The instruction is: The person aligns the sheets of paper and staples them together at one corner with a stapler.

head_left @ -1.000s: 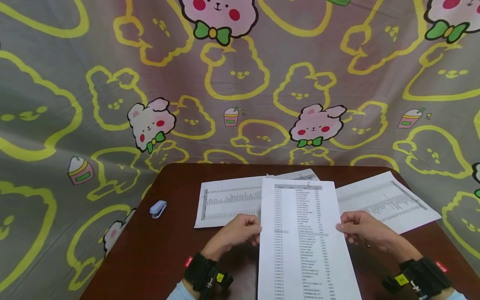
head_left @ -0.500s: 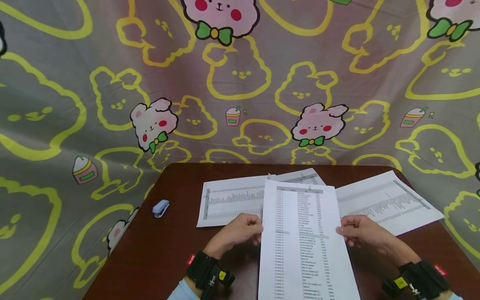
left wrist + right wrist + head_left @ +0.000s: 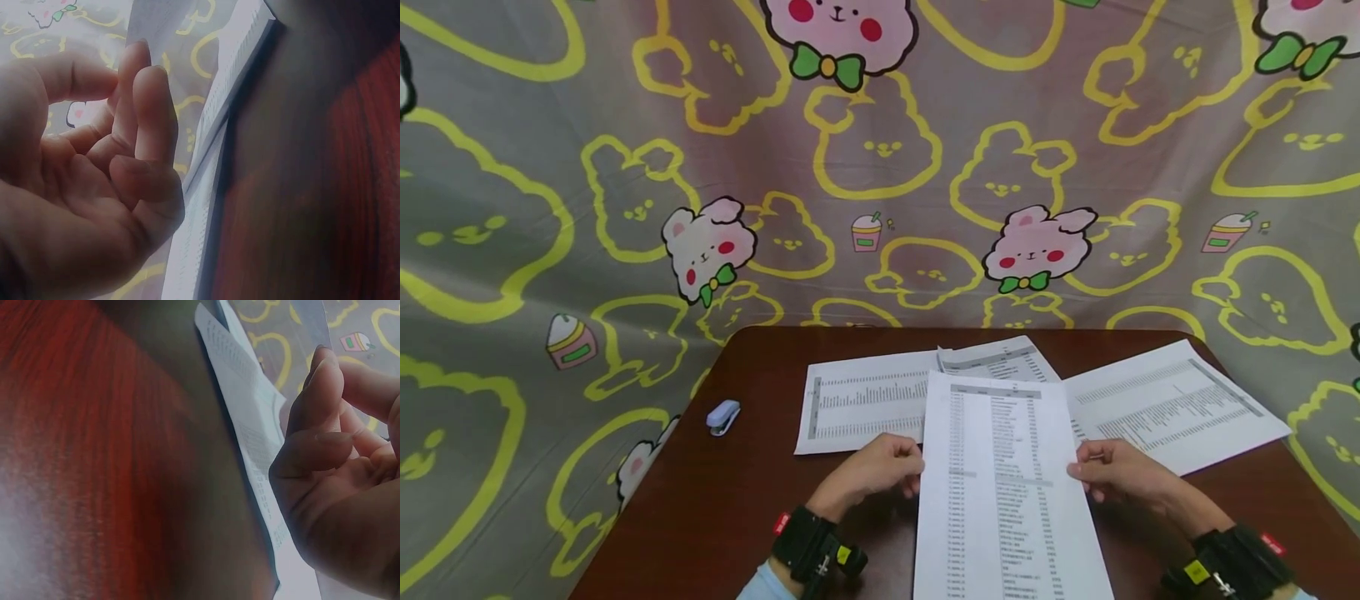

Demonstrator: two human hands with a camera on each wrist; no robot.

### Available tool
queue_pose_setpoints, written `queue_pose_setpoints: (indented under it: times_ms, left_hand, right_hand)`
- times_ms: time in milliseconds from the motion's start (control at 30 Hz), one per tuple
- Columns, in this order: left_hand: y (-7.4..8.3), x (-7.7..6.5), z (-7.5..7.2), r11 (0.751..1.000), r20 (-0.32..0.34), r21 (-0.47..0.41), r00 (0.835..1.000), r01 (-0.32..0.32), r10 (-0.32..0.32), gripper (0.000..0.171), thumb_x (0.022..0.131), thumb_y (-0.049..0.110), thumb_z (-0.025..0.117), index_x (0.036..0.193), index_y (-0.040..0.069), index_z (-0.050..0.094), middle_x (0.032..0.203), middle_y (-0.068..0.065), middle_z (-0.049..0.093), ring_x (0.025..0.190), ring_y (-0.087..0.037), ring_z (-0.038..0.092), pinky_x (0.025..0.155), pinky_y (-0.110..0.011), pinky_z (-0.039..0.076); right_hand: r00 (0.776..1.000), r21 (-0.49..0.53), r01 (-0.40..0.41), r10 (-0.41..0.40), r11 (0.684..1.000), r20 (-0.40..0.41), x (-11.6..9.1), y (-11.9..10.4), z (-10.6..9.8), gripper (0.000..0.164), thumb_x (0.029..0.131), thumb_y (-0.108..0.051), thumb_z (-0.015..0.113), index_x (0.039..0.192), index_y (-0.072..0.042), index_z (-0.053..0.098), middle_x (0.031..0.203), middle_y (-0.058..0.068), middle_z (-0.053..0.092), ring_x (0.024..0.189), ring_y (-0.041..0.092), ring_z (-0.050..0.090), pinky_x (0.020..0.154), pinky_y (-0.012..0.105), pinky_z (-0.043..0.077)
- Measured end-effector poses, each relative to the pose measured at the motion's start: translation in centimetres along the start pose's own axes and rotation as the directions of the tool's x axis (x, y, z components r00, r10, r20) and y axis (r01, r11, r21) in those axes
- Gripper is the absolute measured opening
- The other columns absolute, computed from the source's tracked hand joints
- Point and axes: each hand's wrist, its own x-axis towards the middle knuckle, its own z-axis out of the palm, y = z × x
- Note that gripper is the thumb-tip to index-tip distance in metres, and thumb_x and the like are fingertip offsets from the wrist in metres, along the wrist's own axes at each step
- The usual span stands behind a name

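Observation:
A printed sheet of paper [image 3: 985, 500] is held up over the table's front, its lower end running out of the head view. My left hand [image 3: 880, 468] pinches its left edge between thumb and fingertips. At the right edge my right hand [image 3: 1123, 475] pinches it the same way. In the left wrist view the left hand [image 3: 106, 169] has its thumb against the fingertips and the other fingers curled. The right hand [image 3: 344, 462] shows a like pinch in the right wrist view. Whether the held paper is one sheet or several, I cannot tell.
Behind it lie more printed sheets: one at the left [image 3: 865, 400], one in the middle [image 3: 1000, 358] and one at the right [image 3: 1176, 404]. A small pale stapler [image 3: 723, 417] sits on the dark wooden table [image 3: 700, 517] at the left. A patterned curtain [image 3: 917, 150] hangs behind.
The held sheet and both hands have come down slightly, and more of the middle sheet behind it shows. Both hands keep their pinch. The head view shifted a little early on.

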Motion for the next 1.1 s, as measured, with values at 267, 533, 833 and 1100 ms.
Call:
queue_pose_setpoints:
  times_ms: [267,533,833,1100]
  left_hand:
    - [-0.5,0.0,-0.3,0.992,0.020,0.057,0.994,0.110,-0.111,0.010,0.087,0.013,0.061,0.081,0.008,0.067,0.065,-0.002,0.065,0.056,-0.015,0.059,0.045,-0.024,0.033]
    - [-1.0,-0.1,-0.3,0.989,0.003,0.075,0.992,0.125,-0.126,0.010,0.086,0.013,0.061,0.081,0.007,0.067,0.066,-0.003,0.067,0.055,-0.015,0.060,0.045,-0.025,0.032]
    - [-1.2,0.0,-0.3,0.988,0.013,0.086,0.991,0.131,-0.132,0.010,0.086,0.014,0.062,0.083,0.007,0.068,0.067,-0.003,0.068,0.056,-0.015,0.060,0.044,-0.024,0.032]
    - [-1.6,-0.3,-0.3,0.984,0.049,0.081,0.985,0.158,-0.163,0.011,0.086,0.014,0.063,0.080,0.006,0.068,0.066,-0.002,0.069,0.051,-0.011,0.060,0.041,-0.023,0.031]
  right_hand:
    - [1.000,-0.005,-0.023,0.023,1.000,-0.017,0.3,0.8,0.5,0.028,0.090,-0.030,0.070,0.094,-0.003,0.063,0.075,0.006,0.069,0.057,0.016,0.056,0.051,0.024,0.039]
    - [1.000,-0.038,-0.018,0.017,0.999,-0.017,0.5,1.4,1.0,0.028,0.090,-0.030,0.069,0.092,-0.004,0.062,0.069,0.003,0.065,0.058,0.015,0.055,0.050,0.025,0.040]
    - [0.999,-0.050,-0.028,0.026,0.998,-0.028,0.8,1.5,0.9,0.029,0.090,-0.032,0.070,0.092,-0.004,0.061,0.068,0.003,0.064,0.056,0.015,0.053,0.049,0.025,0.040]
    - [0.999,-0.085,-0.035,0.034,0.996,-0.013,0.8,1.7,1.5,0.030,0.090,-0.031,0.069,0.090,-0.002,0.063,0.065,0.002,0.062,0.051,0.014,0.048,0.047,0.024,0.037]
